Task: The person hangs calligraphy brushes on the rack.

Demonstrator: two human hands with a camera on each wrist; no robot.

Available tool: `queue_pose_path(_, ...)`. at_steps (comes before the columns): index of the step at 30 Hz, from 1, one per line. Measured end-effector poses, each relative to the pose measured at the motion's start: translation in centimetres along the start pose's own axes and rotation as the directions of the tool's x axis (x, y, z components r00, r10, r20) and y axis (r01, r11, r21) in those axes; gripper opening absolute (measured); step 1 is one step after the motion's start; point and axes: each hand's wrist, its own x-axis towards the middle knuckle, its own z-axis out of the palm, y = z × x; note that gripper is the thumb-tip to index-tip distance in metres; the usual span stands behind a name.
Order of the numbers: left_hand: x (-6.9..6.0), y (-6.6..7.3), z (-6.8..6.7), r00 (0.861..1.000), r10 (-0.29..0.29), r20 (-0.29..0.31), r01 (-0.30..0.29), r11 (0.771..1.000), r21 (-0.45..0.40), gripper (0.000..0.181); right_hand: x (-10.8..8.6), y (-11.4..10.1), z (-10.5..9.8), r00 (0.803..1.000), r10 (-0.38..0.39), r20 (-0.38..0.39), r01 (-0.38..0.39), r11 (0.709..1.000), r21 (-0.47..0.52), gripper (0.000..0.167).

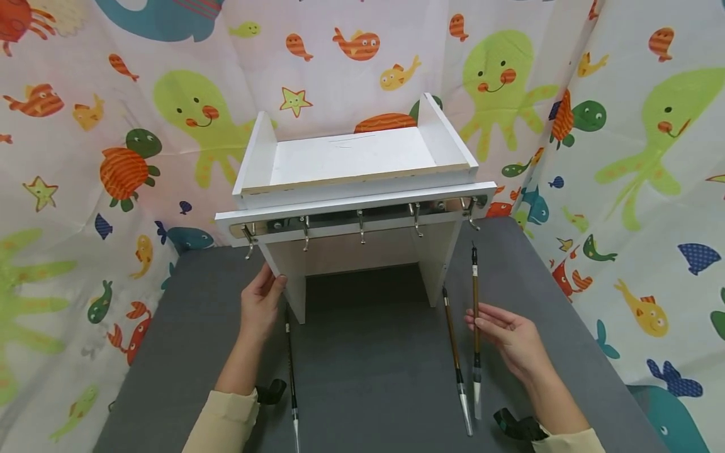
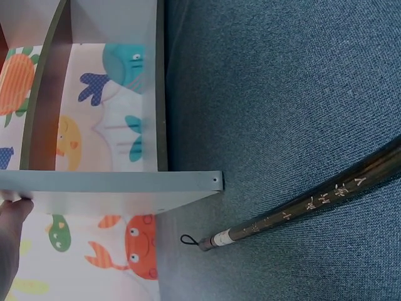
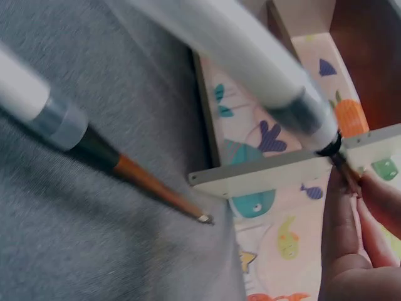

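Note:
A white wooden shelf (image 1: 345, 179) with a metal strip of several hooks (image 1: 362, 220) along its front stands on the grey table. My left hand (image 1: 260, 307) holds the lower front edge of its left side panel; the thumb also shows in the left wrist view. Between thumb and fingers, my right hand (image 1: 512, 340) pinches a brown-handled calligraphy brush (image 1: 476, 286), white capped end down, just right of the shelf. Beside it a second calligraphy brush (image 1: 451, 333) lies on the table. A dark-handled brush (image 2: 313, 204) lies near the left panel.
The grey tabletop (image 1: 368, 377) spreads in front of and under the shelf. A curtain (image 1: 340, 75) printed with sea animals hangs behind the table and along both sides. Each wrist wears a black strap mount (image 1: 518, 426).

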Motion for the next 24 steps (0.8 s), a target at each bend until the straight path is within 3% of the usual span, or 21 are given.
queue_pose_path(4,0.0,0.0,0.0,1.000,0.005,0.003,-0.005,1.000,-0.006,0.050,-0.6,-0.7,0.6,0.998,-0.049,0.033,0.048,0.999,0.020,0.029)
queue_pose_path(13,0.1,-0.1,-0.1,1.000,0.001,0.008,-0.001,1.000,-0.020,0.050,-1.8,-2.0,1.9,0.978,-0.177,0.113,0.173,0.984,0.046,0.031)
queue_pose_path(24,0.2,-0.2,-0.2,1.000,0.013,0.016,-0.012,1.000,-0.024,0.050,-3.3,-3.8,4.4,0.951,-0.292,0.101,0.304,0.943,-0.132,0.033)
